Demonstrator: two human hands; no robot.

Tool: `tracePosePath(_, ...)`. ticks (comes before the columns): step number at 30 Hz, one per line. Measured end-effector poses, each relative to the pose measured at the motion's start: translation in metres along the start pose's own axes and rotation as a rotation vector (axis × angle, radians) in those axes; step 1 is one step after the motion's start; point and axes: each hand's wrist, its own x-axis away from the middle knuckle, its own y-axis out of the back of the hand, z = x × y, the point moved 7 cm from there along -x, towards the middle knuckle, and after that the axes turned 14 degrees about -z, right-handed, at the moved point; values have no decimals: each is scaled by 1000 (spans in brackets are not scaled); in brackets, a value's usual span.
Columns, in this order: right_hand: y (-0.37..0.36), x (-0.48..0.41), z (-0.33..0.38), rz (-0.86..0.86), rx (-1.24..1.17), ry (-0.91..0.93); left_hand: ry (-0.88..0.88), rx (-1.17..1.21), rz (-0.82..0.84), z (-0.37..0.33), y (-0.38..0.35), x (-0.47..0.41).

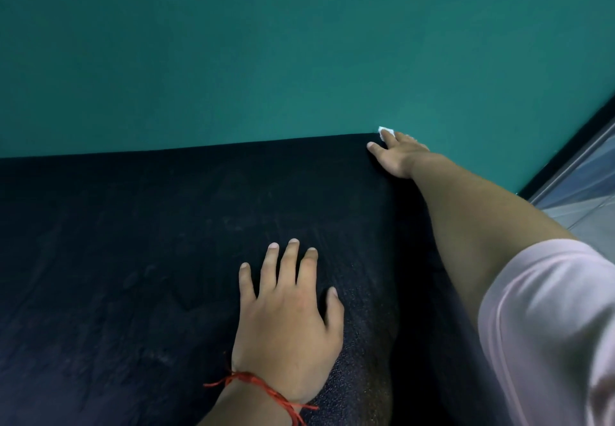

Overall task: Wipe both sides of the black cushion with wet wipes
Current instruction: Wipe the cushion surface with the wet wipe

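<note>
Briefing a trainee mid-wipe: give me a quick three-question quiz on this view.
1. True or false: the left hand rests flat on the black cushion.
2. Which hand presses the wet wipe? A: the one with the red thread at the wrist. B: the right hand.
3. Fill in: the wipe sits at the cushion's far ____ corner, against the teal wall.
Key: 1 true; 2 B; 3 right.

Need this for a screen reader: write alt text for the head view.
A person's right hand presses a wet wipe on the far right corner of a black cushion by a teal wall, while the left hand rests flat on it.
</note>
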Motion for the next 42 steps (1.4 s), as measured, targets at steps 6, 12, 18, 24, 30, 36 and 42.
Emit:
tracePosePath(6, 0, 10, 15, -14, 53, 31, 8, -14, 0, -1, 1, 0)
tracePosePath(12, 0, 25, 40, 42, 0, 91, 13, -12, -9, 0, 1, 1)
tracePosePath(18, 0, 43, 47, 43, -77, 141, 19, -14, -23, -1, 3, 0)
tracePosePath(24, 1, 86, 57, 55, -141, 245, 21, -9, -25, -2, 4, 0)
tracePosePath(30, -2, 125, 70, 84, -157, 401, 31, -11, -9, 0, 1, 0)
tracePosePath(36, 2, 94, 44, 61, -55, 292, 19, -22, -15, 0, 1, -1)
tracePosePath(42, 9, 59, 6, 44, 20, 116, 18, -7, -25, -1, 3, 0)
